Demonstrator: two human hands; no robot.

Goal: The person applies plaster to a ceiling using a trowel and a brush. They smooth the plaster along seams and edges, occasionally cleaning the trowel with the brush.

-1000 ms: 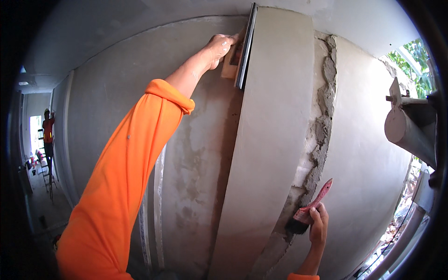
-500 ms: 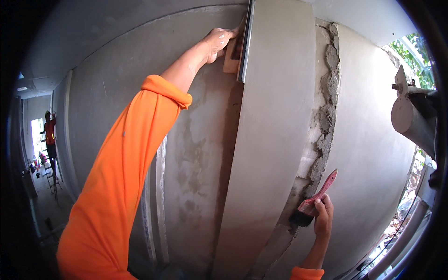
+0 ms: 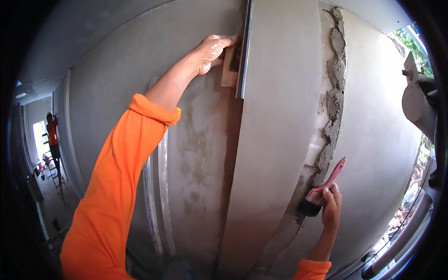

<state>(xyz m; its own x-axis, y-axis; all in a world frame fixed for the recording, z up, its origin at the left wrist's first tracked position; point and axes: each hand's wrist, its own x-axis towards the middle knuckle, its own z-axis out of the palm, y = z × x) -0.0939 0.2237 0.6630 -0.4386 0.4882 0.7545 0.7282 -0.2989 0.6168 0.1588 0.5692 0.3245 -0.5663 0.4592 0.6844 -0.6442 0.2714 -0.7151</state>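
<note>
Smoothing step, by look: your left hand grips trowel high on column; right hand grips brush at column's rough right edge; next likely needs steady downward stroke

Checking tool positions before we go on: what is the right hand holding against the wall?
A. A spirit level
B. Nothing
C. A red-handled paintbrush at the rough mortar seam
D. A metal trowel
C: the right hand grips a red-handled paintbrush, its dark bristles at the rough mortar seam.
</note>
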